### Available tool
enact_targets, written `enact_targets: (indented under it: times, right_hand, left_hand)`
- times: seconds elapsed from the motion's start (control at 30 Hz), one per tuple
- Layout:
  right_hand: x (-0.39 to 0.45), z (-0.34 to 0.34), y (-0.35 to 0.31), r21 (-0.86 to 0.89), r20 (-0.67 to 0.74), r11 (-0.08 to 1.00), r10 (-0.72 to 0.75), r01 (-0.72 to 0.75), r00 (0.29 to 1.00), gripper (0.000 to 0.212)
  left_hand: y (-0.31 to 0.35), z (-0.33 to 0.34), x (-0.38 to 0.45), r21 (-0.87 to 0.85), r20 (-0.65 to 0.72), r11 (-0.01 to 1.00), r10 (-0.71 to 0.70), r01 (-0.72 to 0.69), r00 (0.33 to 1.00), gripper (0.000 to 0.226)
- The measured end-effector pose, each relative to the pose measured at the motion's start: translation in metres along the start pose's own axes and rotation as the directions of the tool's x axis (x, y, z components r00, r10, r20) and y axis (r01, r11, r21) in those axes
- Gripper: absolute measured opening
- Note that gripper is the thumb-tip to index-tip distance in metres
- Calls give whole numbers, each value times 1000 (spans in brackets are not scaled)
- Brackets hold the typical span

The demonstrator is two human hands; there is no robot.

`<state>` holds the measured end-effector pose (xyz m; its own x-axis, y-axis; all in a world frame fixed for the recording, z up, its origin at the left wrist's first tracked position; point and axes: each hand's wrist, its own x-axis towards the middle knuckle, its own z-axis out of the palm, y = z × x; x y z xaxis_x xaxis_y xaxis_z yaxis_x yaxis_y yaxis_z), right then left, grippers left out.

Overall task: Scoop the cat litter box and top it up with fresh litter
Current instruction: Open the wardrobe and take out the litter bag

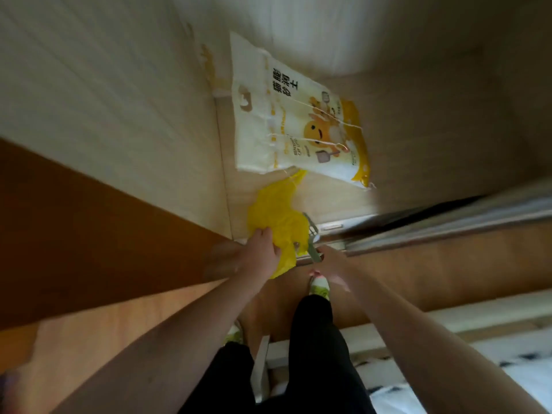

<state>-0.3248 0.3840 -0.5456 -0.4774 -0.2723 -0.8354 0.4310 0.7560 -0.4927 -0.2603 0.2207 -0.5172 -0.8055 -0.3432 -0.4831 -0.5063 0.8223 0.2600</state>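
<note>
- Left hand [263, 249] is bunched up on a yellow plastic bag [280, 225], fingers curled into the crumpled plastic near the bag's lower edge, so it's a proper grip and not just a touch.
- The yellow bag spreads out up and away from that hand across the pale floor [403, 121], and its far tip reaches right to the bottom edge of the litter bag.
- Right hand [328, 259] is wrapped around the handle end of a grey scoop [310, 234] (everything's pretty motion-blurred here, so I can't make out individual fingers, but the handle runs straight into the fist).
- The scoop's slotted head points up and away from the hand and sits right against the right side of the yellow bag, touching or overlapping it; can't tell which.
- The litter bag [295, 115] is lying flat on the floor, well ahead of both hands, white with yellow trim, a smiley cartoon and some printed characters. It's snug beside the light wall panel [104, 100] on the left.
- Both arms are stretched out forward and down, hands close together with the bag and scoop between them.
- Below the hands: black trousers [313, 339] and a light-coloured slipper [319, 286] on the wooden floor [119, 324].
- A sliding door track [433, 231] runs off to the right, just past the right hand.
- No litter box visible in this shot at all.
</note>
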Motion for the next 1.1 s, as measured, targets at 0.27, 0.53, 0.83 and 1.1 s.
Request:
enact_targets:
  times: [0.27, 0.53, 0.83, 1.1]
  right_hand:
    - [-124, 43, 44, 572, 41, 819, 30, -48, 999, 30]
    - [-212, 120, 62, 987, -59, 160, 152, 34, 987, 29]
    - [-270, 116, 60, 975, -222, 6, 47, 222, 974, 28]
    - [-270, 83, 76, 954, -299, -15, 65, 301, 952, 35]
  left_hand:
    - [-13, -35, -85, 61, -42, 935, 351, -348, 935, 27]
    - [-36, -84, -137, 26, -46, 772, 636, -636, 770, 17]
    - [6, -108, -158, -18, 105, 686, 724, -727, 681, 18]
    - [62, -103, -165, -210, 225, 739, 674, -640, 704, 28]
